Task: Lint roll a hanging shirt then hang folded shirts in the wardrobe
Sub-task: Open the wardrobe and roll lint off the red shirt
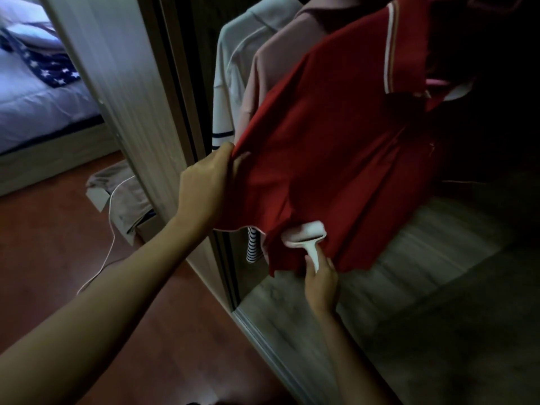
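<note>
Rolling works best on flat cloth, so I would keep the red shirt (336, 147) pulled tight and roll straight down to its hem. It hangs in the wardrobe, middle right of the frame. Left hand (204, 188), arm stretched out, pinches the shirt's left edge. Right hand (320, 279), lower middle, grips the white lint roller (305, 235) pressed on the bottom.

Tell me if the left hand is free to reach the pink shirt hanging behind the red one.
Probably not right now. The left hand grips the red shirt's edge, pulling it taut for the lint roller. The pink shirt hangs close above, unobstructed, so letting go would likely suffice.
</note>
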Available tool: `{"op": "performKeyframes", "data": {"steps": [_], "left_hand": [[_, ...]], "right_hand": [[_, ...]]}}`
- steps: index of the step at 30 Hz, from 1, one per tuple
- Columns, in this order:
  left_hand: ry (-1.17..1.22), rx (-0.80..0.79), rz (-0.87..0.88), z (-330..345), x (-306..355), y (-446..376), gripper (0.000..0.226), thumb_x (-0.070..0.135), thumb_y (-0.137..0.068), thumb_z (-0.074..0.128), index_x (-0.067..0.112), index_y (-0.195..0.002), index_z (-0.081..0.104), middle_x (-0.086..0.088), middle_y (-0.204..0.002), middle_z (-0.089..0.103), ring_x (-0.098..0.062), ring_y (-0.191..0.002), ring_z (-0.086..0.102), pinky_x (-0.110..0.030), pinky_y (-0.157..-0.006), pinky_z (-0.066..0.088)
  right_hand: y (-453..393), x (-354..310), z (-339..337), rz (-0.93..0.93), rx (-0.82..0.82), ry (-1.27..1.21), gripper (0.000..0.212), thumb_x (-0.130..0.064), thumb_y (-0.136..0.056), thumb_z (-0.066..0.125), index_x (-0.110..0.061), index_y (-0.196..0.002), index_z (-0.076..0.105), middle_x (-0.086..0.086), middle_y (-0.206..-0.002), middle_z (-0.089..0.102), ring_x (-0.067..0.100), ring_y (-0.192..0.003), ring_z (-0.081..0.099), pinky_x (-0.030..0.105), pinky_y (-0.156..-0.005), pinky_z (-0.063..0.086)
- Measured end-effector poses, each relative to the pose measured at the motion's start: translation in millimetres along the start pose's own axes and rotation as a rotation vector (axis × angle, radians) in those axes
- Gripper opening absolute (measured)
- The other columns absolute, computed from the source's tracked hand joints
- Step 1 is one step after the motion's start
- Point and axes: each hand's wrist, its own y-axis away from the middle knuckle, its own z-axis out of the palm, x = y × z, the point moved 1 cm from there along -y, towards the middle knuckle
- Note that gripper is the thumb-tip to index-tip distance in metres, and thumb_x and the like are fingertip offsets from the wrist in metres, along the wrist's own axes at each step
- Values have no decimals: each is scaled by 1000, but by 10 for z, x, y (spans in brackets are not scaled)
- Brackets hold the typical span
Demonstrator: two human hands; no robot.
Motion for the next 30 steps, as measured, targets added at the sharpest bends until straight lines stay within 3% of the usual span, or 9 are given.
{"op": "performKeyframes", "data": {"steps": [3,5,10,12,15,18,22,26,30], "left_hand": [[-2,-33,-17,-10,-6,35,42,35,-93,41,-2,-100,59,-16,-60,58,-30,-46,54,-35,-45,38],[-24,-75,-21,-26,-38,35,30,24,-94,50,-3,-104,59,-16,-55,54,-29,-42,50,-33,-44,34],[-80,-136,-31,-84,-93,-17,25,14,-93,58,-2,-113,59,-18,-51,52,-27,-40,46,-35,-44,37],[-97,-153,-27,-86,-94,-23,32,4,-87,60,0,-119,59,-18,-51,52,-24,-41,42,-34,-46,34],[-38,-123,2,-84,-55,-10,31,-3,-81,64,-3,-111,61,-17,-57,56,-27,-43,49,-31,-50,31],[60,-18,55,-68,26,3,14,7,-89,58,-3,-98,59,-19,-78,62,-30,-59,58,-30,-56,32],[144,5,68,-61,132,-46,37,28,-92,36,-2,-95,57,-20,-86,58,-33,-66,55,-35,-56,36],[185,9,59,-85,230,-113,29,24,-93,39,2,-104,54,-16,-91,61,-34,-72,58,-41,-60,45],[269,35,61,-118,392,-252,27,26,-99,50,7,-117,51,-13,-101,66,-29,-82,65,-46,-72,53]], "right_hand": [[77,168,49,62,-167,96,40,-30,-96,55,-29,-136,53,5,-119,65,25,-105,63,34,-80,51],[109,213,-11,110,-155,74,39,-30,-95,55,-27,-134,55,8,-118,66,27,-105,63,31,-79,48],[-123,-217,-576,18,246,-119,36,-20,-89,66,-17,-125,65,14,-110,70,33,-99,66,28,-75,43],[-277,-508,-919,-68,427,-232,35,-23,-89,63,-16,-124,65,9,-112,70,26,-102,66,25,-80,43],[-496,-869,-1354,-155,569,-388,38,-36,-91,55,-23,-126,62,1,-113,70,13,-104,64,24,-86,47],[-668,-1016,-1540,-174,571,-461,37,-42,-93,51,-31,-128,57,-6,-114,69,10,-105,64,29,-87,51],[-680,-872,-1371,-137,467,-410,32,-29,-94,55,-28,-125,60,-16,-106,66,2,-100,62,17,-82,44],[-516,-516,-1098,18,295,-365,33,-19,-94,58,-20,-127,63,-1,-111,71,18,-104,65,23,-84,45],[-460,-493,-1153,39,337,-352,31,-21,-93,60,-26,-123,65,-12,-94,68,15,-95,66,23,-76,43]]}}
